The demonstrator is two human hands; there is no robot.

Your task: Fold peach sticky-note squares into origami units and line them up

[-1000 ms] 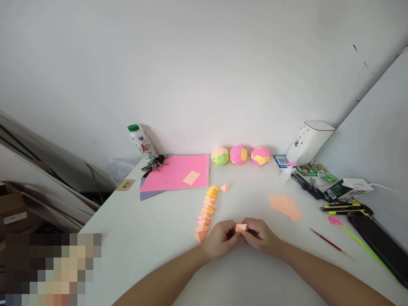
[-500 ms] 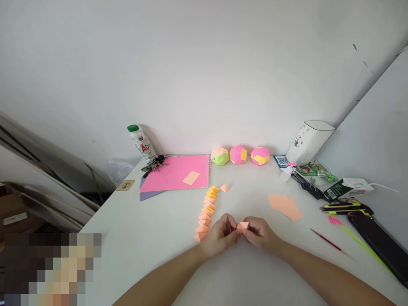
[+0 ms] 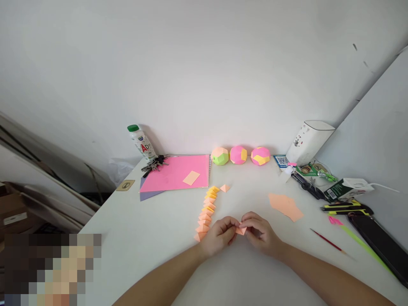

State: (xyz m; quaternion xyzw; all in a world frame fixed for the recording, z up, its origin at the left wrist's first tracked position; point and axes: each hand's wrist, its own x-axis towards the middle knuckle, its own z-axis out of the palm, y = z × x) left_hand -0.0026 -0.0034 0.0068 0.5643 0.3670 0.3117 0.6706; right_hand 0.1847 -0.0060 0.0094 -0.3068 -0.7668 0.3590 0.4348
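A small folded piece of orange paper (image 3: 241,230) is pinched between my two hands above the white table. The fingers of my left hand (image 3: 219,234) close on its left side. My right hand (image 3: 262,233) grips it from the right, with thumb and forefinger at its top and side. Just left of my left hand runs a row of folded paper pieces (image 3: 205,216) in orange and yellow, the nearest ones close to my wrist. One more folded orange piece (image 3: 225,188) lies apart, near the row's far end.
Three paper balls (image 3: 238,155) stand along the wall. Pink sheets (image 3: 175,170) lie back left beside a bottle (image 3: 142,142) and keys (image 3: 155,165). To the right are an orange paper scrap (image 3: 286,207), a thin brush (image 3: 328,241), a cutter (image 3: 346,208) and a black phone-like object (image 3: 379,246).
The folded orange paper has been turned between my fingers and now shows a pointed face. My right fingers have shifted up over its top.
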